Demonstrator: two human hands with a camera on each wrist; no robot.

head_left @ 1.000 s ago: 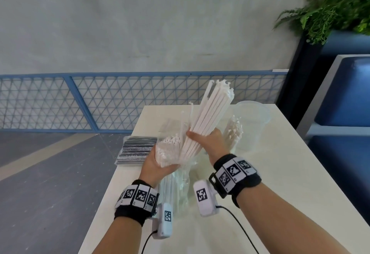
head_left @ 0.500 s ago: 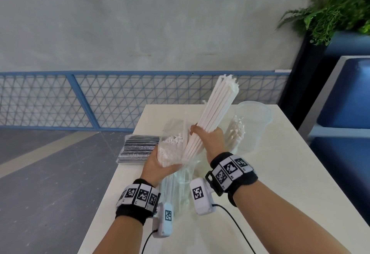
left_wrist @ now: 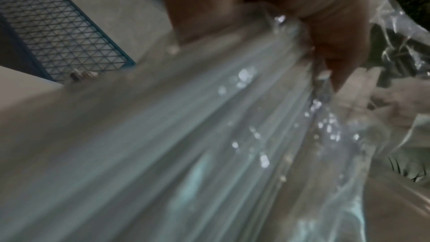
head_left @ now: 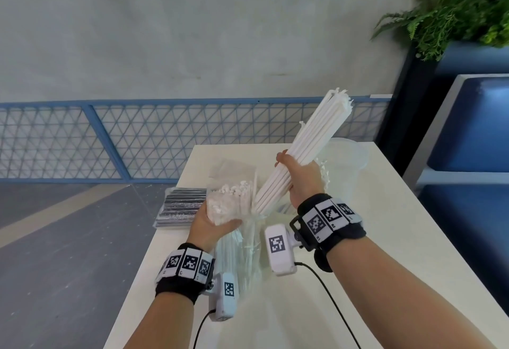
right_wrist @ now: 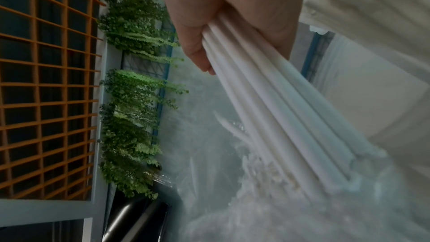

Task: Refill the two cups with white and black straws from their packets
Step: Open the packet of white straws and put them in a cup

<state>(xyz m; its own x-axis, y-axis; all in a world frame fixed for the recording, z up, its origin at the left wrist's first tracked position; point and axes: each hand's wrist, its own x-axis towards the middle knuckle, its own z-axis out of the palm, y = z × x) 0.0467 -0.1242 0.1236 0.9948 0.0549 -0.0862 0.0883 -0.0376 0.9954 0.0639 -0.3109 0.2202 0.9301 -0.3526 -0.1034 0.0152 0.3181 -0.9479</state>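
A thick bundle of long white paper straws (head_left: 305, 153) is in the right hand (head_left: 303, 180), whose fingers are curled tightly around it; the lower ends are still just inside the mouth of the clear plastic packet of white straws (head_left: 234, 205). The left hand (head_left: 212, 224) grips this packet from below, over the pale table (head_left: 385, 238). Behind the bundle stands a clear plastic cup (head_left: 349, 161) with some white straws already in it. The flat packet of black straws (head_left: 181, 208) lies at the table's left edge, apparently untouched. I judge the white refill is in progress and the black one not begun; a second cup is not clearly visible.
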